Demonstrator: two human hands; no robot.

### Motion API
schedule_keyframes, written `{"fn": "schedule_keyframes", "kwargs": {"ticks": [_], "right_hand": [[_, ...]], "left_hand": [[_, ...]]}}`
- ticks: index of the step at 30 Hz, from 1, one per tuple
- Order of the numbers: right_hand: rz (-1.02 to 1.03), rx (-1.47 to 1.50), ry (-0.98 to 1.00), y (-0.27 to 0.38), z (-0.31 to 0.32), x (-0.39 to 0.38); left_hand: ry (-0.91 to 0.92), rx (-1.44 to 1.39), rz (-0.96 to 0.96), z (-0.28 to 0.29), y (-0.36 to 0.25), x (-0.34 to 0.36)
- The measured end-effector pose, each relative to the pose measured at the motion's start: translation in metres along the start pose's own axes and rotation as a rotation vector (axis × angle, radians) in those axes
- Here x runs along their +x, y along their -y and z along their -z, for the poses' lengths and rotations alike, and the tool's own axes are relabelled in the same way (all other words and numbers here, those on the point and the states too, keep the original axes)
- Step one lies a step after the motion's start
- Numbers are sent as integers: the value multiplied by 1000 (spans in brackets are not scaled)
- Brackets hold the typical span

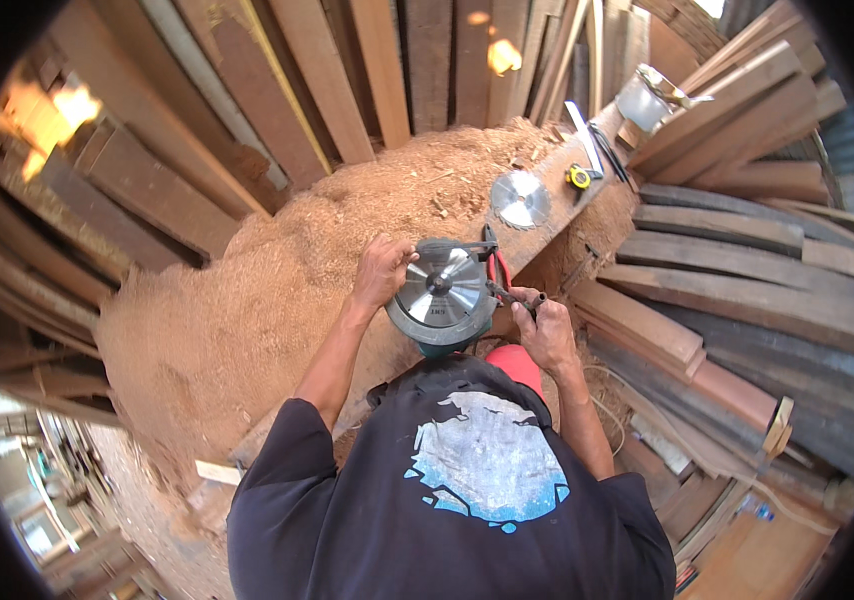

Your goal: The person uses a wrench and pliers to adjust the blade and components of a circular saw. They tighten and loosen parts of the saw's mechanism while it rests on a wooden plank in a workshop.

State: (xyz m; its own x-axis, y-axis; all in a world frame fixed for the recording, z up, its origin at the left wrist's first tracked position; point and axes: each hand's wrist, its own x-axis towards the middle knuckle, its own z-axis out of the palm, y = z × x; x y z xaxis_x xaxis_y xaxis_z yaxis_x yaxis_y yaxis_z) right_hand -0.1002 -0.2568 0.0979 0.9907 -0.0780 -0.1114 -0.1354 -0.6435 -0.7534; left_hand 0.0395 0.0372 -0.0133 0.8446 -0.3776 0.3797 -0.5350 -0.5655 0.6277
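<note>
A circular saw (439,327) sits just in front of my body with its silver blade (439,285) facing up and its grey guard around the lower rim. My left hand (384,272) is closed at the saw's upper left edge, by a dark straight bar that crosses above the blade. In my right hand (547,328) is a dark rod-like tool (533,303), its inner end close to the blade's right side; its exact kind does not show. Red-handled pliers (499,268) lie between the blade and that hand. A second round saw blade (520,200) rests flat on the plank beyond.
A yellow tape measure (577,177), a try square (583,140) and a metal pot (644,100) are on the plank (547,232). Sawdust (237,310) is heaped to the left. Boards (317,70) lean behind; stacked timber (747,270) lies right, near a pale cord (615,410).
</note>
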Motion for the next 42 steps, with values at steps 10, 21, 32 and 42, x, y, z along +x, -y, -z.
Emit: {"fn": "schedule_keyframes", "kwargs": {"ticks": [10, 21, 32, 42], "right_hand": [[254, -108, 283, -3, 28, 46], [516, -483, 495, 36, -3, 81], [828, -897, 548, 72, -15, 105], [1064, -903, 635, 90, -24, 122]], "left_hand": [[-71, 108, 111, 0, -11, -9], [-109, 96, 245, -15, -12, -15], [-120, 72, 239, -21, -10, -13], [-156, 54, 244, -25, -7, -17]]}}
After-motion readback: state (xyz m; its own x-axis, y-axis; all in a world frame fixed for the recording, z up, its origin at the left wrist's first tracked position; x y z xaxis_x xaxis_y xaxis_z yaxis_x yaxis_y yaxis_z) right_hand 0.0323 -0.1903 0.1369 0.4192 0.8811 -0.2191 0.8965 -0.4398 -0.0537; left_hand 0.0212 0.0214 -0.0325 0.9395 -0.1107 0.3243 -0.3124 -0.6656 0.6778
